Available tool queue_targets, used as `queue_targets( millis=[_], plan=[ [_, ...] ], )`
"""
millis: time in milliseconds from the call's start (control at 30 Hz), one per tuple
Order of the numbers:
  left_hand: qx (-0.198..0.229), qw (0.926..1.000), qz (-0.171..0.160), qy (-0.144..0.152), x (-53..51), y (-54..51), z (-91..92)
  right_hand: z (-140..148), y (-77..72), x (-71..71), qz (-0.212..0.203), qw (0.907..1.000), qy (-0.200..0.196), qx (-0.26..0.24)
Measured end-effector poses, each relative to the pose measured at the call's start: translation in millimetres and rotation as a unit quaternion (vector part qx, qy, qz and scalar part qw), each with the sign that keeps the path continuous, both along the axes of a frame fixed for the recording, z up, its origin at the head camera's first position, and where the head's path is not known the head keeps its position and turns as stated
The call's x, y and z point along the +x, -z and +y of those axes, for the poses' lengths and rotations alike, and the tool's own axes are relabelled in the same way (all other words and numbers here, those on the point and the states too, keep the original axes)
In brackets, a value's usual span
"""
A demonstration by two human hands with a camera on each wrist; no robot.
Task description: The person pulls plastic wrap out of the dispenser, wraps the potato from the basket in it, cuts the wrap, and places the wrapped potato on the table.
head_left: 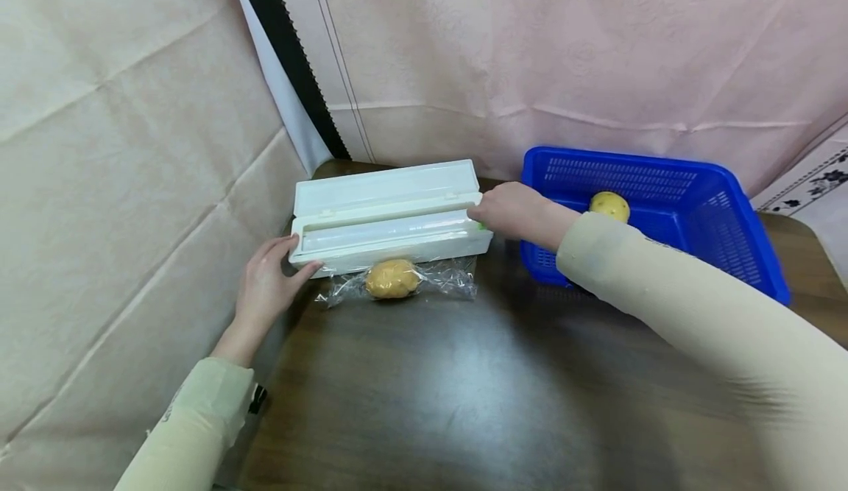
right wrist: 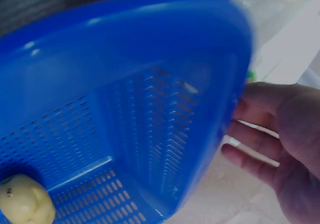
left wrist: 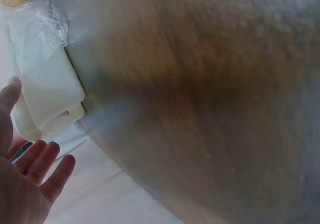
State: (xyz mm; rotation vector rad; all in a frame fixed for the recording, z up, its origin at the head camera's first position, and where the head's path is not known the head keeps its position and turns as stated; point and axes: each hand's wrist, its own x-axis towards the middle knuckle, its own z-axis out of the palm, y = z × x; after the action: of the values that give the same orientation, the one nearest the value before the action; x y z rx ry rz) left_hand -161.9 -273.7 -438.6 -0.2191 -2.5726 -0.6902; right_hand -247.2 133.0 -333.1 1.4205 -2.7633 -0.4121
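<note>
A white cling film box stands at the back left of the table with its lid raised, a clear film roll lying inside. Directly in front of it is a potato wrapped in cling film, the film gathered loosely at both sides. My left hand holds the box's left end, thumb at the front and index finger at the corner; its other fingers are spread loosely. At the right end, my right hand pinches a small green slide cutter, mostly hidden by the fingers.
A blue plastic basket stands to the right of the box, with a yellow potato inside; my right forearm crosses its front edge. Pale cloth walls rise behind and at the left. The brown wooden table extends towards me.
</note>
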Motion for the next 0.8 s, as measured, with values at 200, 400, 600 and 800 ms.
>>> queue_targets(
  millis=[200,400,600,800],
  plan=[
    [-0.002,1.0000,0.007,0.005,2.8,0.8,-2.3,2,1.4,-3.5,-0.012,0.9999,0.005,0.004],
    [-0.007,1.0000,-0.002,0.003,3.8,-0.3,-2.5,-4,2.9,0.7,-0.018,0.9995,0.026,0.007],
    [-0.009,0.9998,-0.017,0.001,5.7,-1.3,-0.4,-24,17.9,4.2,0.000,0.9998,-0.009,-0.018],
    [-0.011,0.9997,-0.019,-0.006,8.7,-2.1,3.9,-32,26.5,3.7,0.015,0.9993,-0.027,-0.020]
  ],
)
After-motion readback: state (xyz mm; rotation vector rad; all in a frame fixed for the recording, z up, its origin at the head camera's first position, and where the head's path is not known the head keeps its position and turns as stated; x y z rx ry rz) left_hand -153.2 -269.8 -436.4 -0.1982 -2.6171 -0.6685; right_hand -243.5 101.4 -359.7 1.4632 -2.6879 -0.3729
